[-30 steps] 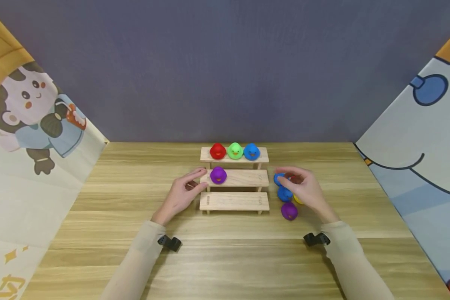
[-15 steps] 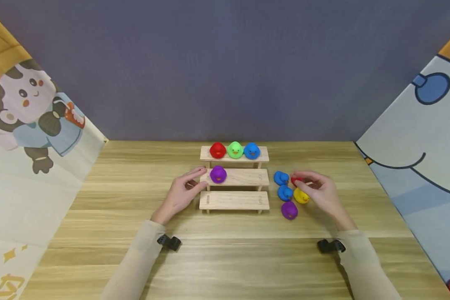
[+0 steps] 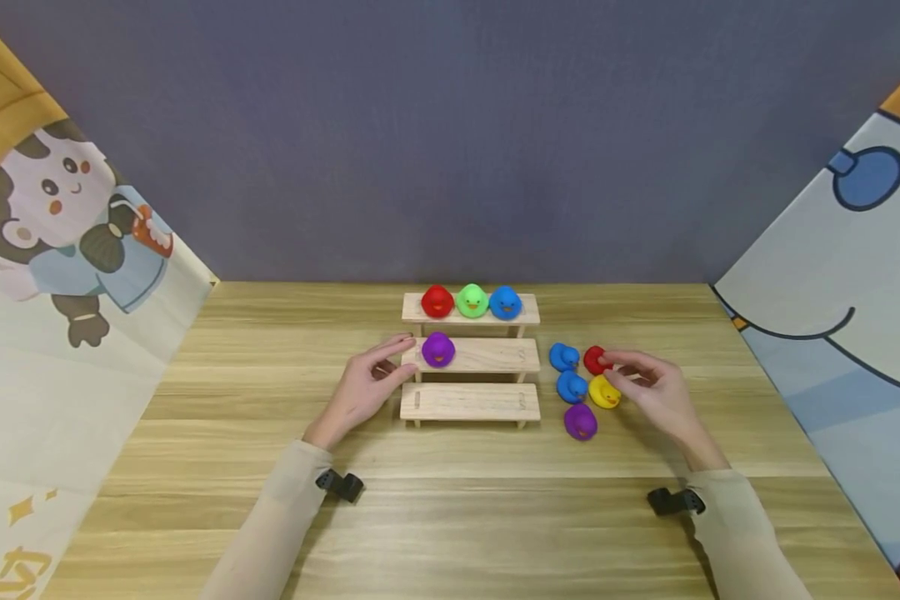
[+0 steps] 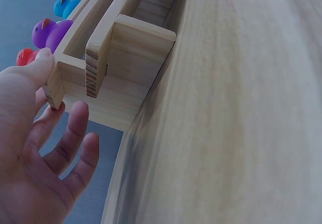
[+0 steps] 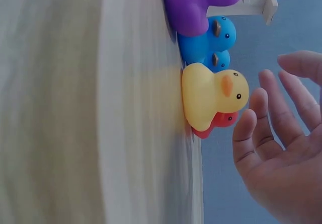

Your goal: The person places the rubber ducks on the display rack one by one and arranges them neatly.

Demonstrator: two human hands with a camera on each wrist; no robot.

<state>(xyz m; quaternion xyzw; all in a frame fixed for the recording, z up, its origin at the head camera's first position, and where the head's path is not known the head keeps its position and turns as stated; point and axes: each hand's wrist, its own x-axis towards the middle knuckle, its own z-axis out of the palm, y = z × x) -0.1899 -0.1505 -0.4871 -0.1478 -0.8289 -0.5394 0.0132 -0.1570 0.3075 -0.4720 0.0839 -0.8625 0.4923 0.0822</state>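
My spread right hand (image 3: 658,393) backs off, red duck (image 3: 593,362) unshelved right of the rack (image 3: 472,402) my left hand (image 3: 360,387) pinches.

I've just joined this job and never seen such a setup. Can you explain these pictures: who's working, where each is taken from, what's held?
There's no machine: these are a person's bare hands. The wide picture looks forward and down from the head; the two close ones come from the left and right wrists, so the table looks tipped.

A wooden stand has three shelves. A red duck, green duck and blue duck sit on top, with a purple duck on the middle shelf. To its right on the table are two more blue ducks, another red duck, a yellow duck and another purple duck.

The left hand grips the middle shelf's left end. The right hand holds nothing, fingers close to the table's red duck; whether they touch it is unclear.
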